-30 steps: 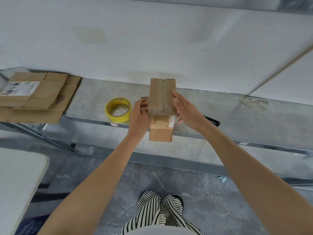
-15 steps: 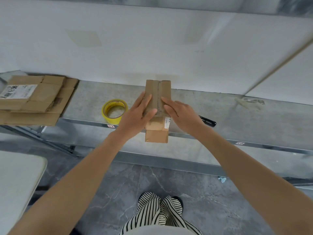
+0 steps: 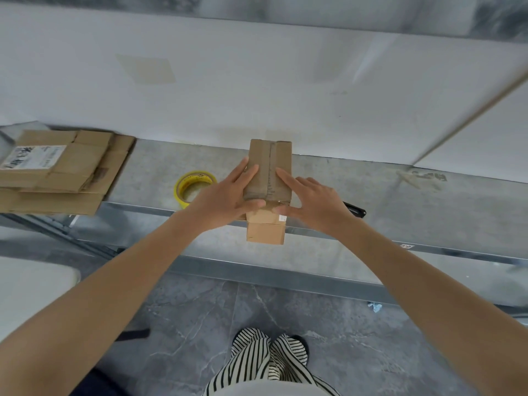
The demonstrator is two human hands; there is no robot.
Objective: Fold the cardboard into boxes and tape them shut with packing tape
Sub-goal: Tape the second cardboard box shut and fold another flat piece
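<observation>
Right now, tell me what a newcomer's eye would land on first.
The small cardboard box at the centre of the grey ledge, with the left hand and right hand pressing flat on its top. Next, the yellow tape roll just left of it, and the stack of flattened cardboard at the ledge's far left.

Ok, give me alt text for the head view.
The left hand and right hand press flat on top of a small cardboard box, either side of its centre seam, at the edge of a grey metal shelf. A yellow tape roll and flattened cardboard lie to its left.
</observation>
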